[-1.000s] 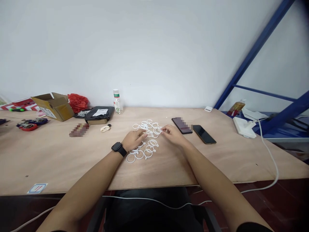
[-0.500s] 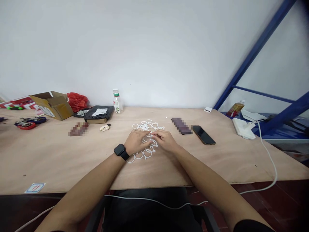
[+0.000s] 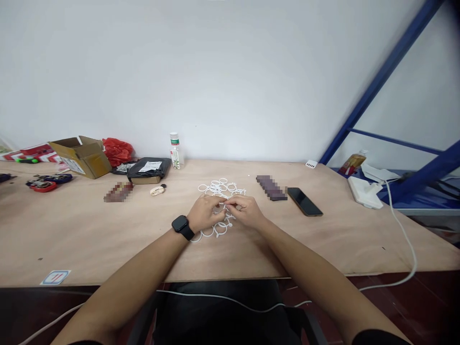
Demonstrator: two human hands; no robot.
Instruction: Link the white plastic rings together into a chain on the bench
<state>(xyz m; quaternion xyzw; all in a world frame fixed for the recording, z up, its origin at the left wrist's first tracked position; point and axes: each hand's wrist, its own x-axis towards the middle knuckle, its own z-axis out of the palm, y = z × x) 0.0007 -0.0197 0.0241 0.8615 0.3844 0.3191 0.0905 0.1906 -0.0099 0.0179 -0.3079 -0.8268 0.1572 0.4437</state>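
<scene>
White plastic curtain rings [image 3: 215,188] with small eyelets lie loosely piled mid-table, some overlapping. My left hand [image 3: 204,213], a black watch [image 3: 182,226] on its wrist, reaches in from the left with thumb and forefinger closed around a white curtain ring [image 3: 217,210]. From the right, the fingertips of my right hand [image 3: 247,211] pinch at the same ring, meeting the left fingers. The fingers cover most of this ring, so its exact shape is hidden. More rings [image 3: 222,234] lie on the near side, just under and beside my hands.
Right of the rings lie a pixelated dark item [image 3: 271,188] and a phone [image 3: 304,201]. A white power adapter [image 3: 364,192] with a cable sits farther right. Left and back stand a bottle [image 3: 176,152], a black package [image 3: 149,167], an earbud case [image 3: 157,190] and an open cardboard box [image 3: 84,158].
My fingertips have drawn closer together around the ring, and the right hand has turned slightly. The whole view has shifted a little; the loose rings look unmoved.
</scene>
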